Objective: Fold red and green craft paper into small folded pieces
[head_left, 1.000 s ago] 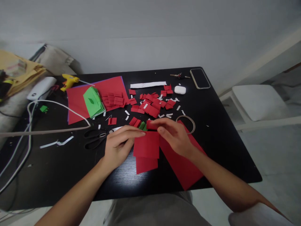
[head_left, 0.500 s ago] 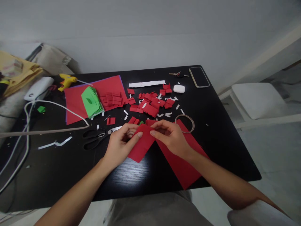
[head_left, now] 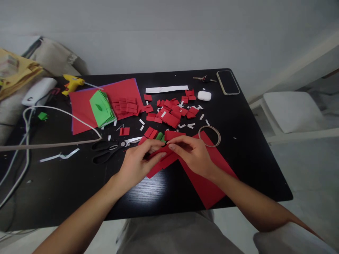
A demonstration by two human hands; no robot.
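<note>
Between my two hands is a piece of red paper point(head_left: 161, 151), seen nearly edge-on. My left hand point(head_left: 141, 158) pinches its left side between thumb and fingers. The right side is pinched in my right hand point(head_left: 192, 153), thumb and fingertips together. Beneath my hands lies more red paper point(head_left: 152, 173), partly covered by them. A long red sheet point(head_left: 212, 183) runs under my right wrist toward the front edge. Just beyond my fingers are small folded red pieces point(head_left: 174, 134) and a bit of green paper point(head_left: 160, 137). Black-handled scissors point(head_left: 113, 148) lie left of my left hand.
Folded red pieces point(head_left: 169, 114) and white scraps cover the table's middle. A green paper stack point(head_left: 102, 109) rests on a large red sheet point(head_left: 82, 116). Also here are a yellow glue gun point(head_left: 72, 84), white cable point(head_left: 63, 144), tape ring point(head_left: 219, 135), white case point(head_left: 204, 95), keys point(head_left: 203, 79) and phone point(head_left: 228, 83).
The red paper in my hands has tipped from facing me to nearly edge-on, uncovering the red paper and green bit beneath. Both hands stay close together. The view has shifted slightly.
</note>
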